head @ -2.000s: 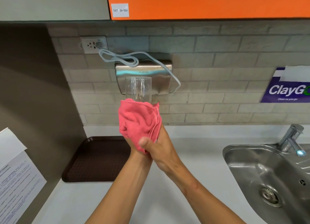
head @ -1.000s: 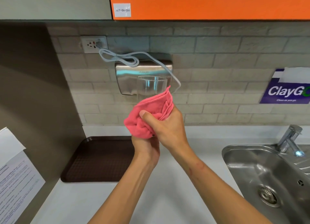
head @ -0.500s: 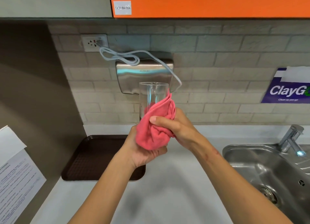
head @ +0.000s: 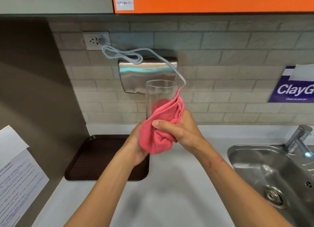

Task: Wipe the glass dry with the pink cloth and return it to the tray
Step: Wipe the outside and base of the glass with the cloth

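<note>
A clear tall glass (head: 158,94) stands upright in the air above the counter, its lower half wrapped in the pink cloth (head: 161,126). My left hand (head: 136,147) grips the base of the glass from below and left, mostly behind the cloth. My right hand (head: 180,130) is closed over the pink cloth, pressing it against the right side of the glass. The dark brown tray (head: 95,160) lies on the counter at the left, below and behind my left hand, with nothing on its visible part.
A steel sink (head: 271,175) with a tap (head: 299,140) sits at the right. A metal hand dryer (head: 147,73) with a looped white cable hangs on the brick wall behind the glass. Paper sheets (head: 17,175) are fixed to the left wall.
The glass has moved slightly right and lower than two seconds ago. My right hand has slid the cloth around from the front to the right side of the glass.
</note>
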Demonstrator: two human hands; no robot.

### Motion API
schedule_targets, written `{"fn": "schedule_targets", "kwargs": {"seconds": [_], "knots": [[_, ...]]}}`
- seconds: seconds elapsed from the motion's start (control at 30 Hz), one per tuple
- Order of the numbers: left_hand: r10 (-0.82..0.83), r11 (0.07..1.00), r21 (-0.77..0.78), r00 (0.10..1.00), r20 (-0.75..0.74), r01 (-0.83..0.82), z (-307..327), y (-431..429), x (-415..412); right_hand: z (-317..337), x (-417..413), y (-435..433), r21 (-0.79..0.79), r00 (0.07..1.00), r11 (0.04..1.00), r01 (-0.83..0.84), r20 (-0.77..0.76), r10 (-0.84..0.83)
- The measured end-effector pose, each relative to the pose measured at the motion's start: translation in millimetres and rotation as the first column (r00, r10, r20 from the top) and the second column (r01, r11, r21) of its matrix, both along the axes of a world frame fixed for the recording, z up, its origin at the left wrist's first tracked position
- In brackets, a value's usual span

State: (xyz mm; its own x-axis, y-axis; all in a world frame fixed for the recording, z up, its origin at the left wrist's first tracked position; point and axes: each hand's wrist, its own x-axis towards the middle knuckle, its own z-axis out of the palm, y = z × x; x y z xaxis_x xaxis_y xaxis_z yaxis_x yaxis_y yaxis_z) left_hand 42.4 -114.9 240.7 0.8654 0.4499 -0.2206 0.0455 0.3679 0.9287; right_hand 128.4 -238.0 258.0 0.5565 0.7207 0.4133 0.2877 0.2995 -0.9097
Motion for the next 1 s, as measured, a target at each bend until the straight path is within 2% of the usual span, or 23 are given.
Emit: {"fn": "schedule_targets", "kwargs": {"seconds": [0.03, 0.07, 0.13, 0.2, 0.3, 0.43, 0.57, 0.63, 0.77, 0.87, 1.0], "knots": [[0.142, 0.979, 0.154, 0.99, -0.022, -0.137, -0.4, 4.1, 0.8, -1.0, 1.4, -0.2, -0.003, 0.999, 0.999, 0.038, 0.017, -0.038], [0.255, 0.937, 0.246, 0.967, 0.007, -0.249, 0.8, 9.0, 0.0, -1.4, 3.0, -0.3, -0.016, 0.996, 0.996, 0.083, 0.032, -0.082], [0.357, 0.851, 0.343, 0.917, 0.177, -0.397, 7.5, 13.0, -7.6, -1.5, 5.0, -0.2, -0.053, 0.982, 0.984, 0.17, 0.097, -0.164], [0.291, 0.774, 0.467, 0.895, 0.337, -0.427, 14.9, 11.2, -14.0, -2.9, 5.0, 1.5, -0.082, 0.96, 0.969, 0.232, 0.181, -0.214], [0.174, 0.735, 0.537, 0.881, 0.439, -0.413, 24.5, 3.2, -16.0, -6.6, 1.7, 5.3, -0.099, 0.933, 0.956, 0.276, 0.268, -0.241], [0.149, 0.714, 0.582, 0.898, 0.414, -0.388, 33.1, 2.1, -14.4, -8.5, -2.0, 8.5, -0.126, 0.926, 0.954, 0.272, 0.303, -0.224], [0.204, 0.676, 0.614, 0.904, 0.377, -0.408, 42.0, 5.0, -9.6, -9.5, -5.4, 9.1, -0.103, 0.91, 0.95, 0.294, 0.336, -0.245], [0.212, 0.684, 0.595, 0.895, 0.393, -0.423, 46.0, 6.1, -9.6, -13.1, -4.9, 8.7, -0.074, 0.921, 0.957, 0.282, 0.3, -0.248], [0.231, 0.755, 0.488, 0.874, 0.427, -0.437, 51.0, 9.8, -13.4, -30.8, -8.8, -2.1, 0.016, 0.959, 0.977, 0.212, 0.19, -0.212], [0.199, 0.774, 0.498, 0.896, 0.396, -0.392, 51.0, 13.9, -17.2, -38.1, -13.4, -9.0, 0.128, 0.964, 0.969, 0.212, 0.134, -0.228], [0.025, 0.781, 0.578, 0.937, 0.348, -0.236, 49.2, 12.5, -19.7, -10.8, -6.7, -5.6, 0.21, 0.95, 0.93, 0.302, -0.152, -0.274]]}}
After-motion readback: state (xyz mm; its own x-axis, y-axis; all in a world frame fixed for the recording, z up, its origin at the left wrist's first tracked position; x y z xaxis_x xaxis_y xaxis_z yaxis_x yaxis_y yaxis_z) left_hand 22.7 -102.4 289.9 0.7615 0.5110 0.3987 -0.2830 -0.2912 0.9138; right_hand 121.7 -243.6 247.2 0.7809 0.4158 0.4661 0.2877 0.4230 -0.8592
